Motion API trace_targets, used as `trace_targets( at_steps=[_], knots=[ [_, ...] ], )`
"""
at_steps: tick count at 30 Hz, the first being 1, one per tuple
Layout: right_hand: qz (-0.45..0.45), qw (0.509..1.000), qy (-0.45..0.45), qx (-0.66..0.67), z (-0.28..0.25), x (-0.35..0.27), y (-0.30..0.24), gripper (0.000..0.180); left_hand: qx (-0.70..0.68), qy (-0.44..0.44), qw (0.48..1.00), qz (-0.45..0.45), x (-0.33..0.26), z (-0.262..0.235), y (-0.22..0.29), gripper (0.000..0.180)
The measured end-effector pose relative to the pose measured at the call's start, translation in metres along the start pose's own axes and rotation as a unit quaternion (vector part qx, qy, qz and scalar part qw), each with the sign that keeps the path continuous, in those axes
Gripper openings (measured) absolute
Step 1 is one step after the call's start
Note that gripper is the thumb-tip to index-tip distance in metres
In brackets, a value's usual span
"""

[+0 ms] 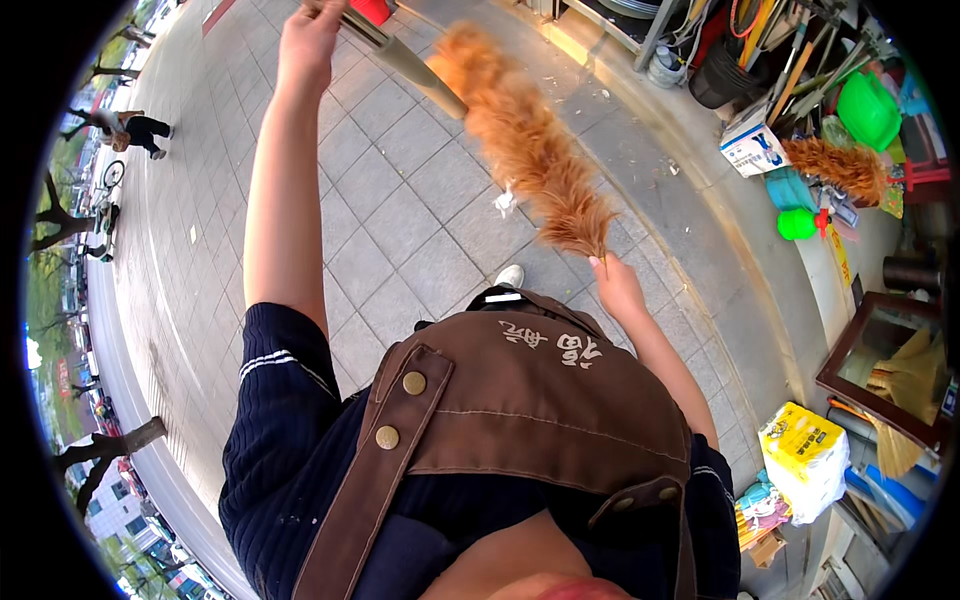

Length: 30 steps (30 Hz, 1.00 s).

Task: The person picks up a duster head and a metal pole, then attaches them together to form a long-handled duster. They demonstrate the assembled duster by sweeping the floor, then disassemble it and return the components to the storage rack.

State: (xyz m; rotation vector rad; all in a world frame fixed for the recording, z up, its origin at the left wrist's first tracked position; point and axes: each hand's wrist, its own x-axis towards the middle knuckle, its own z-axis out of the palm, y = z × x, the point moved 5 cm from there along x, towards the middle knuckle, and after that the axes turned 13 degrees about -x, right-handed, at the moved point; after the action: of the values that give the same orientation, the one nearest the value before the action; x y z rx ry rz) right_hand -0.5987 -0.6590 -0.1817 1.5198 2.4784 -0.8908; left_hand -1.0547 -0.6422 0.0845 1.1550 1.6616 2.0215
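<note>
Nearest the camera is the person's own chest, in a dark ribbed top under a brown apron (520, 400) with brass snaps; one pale shoe (510, 275) shows just past the apron's upper edge, on the grey paving (400, 230).

The right hand (618, 288) reaches forward with its fingers gathered and nearly closed on the tip of an orange feather duster (530, 150), pinching the end plumes (probably to steady or tidy them, since the head is long and floppy). A small white scrap (506, 203) hangs or lies beside the plumes; which, I cannot tell.

The duster slants up and away from that pinch to its pale handle (415, 70). The left hand (308, 35) is raised at full arm's stretch and wrapped shut around the handle's far end, so the duster is held taut between the two hands, clear of the ground.

Further right, along the kerb, stand shop goods: a yellow-and-white wrapped pack (805, 455), a framed mirror (885, 360), a second orange duster (835, 165), green plastic ware (865, 110) and bundled tool handles.
</note>
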Motion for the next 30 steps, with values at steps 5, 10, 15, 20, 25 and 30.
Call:
trace_targets(
  at_steps=[5, 10, 15, 20, 25, 30],
  knots=[
    [-0.108, 0.976, 0.019, 0.189, -0.043, -0.022, -0.078, 0.035, -0.016, 0.057, 0.998, -0.024, -0.004, 0.017, -0.051, 0.042],
    [-0.075, 0.996, -0.012, 0.039, 0.013, -0.004, -0.048, 0.036, 0.037, 0.009, 0.998, -0.050, -0.002, 0.022, -0.061, 0.035],
    [0.037, 0.991, -0.124, -0.013, 0.084, -0.001, 0.053, 0.042, -0.090, -0.089, 0.988, -0.094, -0.029, 0.035, -0.100, 0.046],
    [0.026, 0.998, -0.029, 0.047, 0.051, -0.008, 0.039, 0.041, -0.091, -0.101, 0.978, -0.160, -0.045, 0.046, -0.151, 0.056],
    [-0.042, 0.995, 0.040, 0.078, -0.020, 0.004, -0.028, 0.039, 0.044, -0.185, 0.972, -0.136, -0.025, 0.065, -0.181, 0.049],
    [0.007, 0.997, 0.036, 0.066, -0.003, -0.005, -0.020, 0.037, -0.026, -0.211, 0.955, -0.208, -0.047, 0.113, -0.179, 0.043]
  ],
)
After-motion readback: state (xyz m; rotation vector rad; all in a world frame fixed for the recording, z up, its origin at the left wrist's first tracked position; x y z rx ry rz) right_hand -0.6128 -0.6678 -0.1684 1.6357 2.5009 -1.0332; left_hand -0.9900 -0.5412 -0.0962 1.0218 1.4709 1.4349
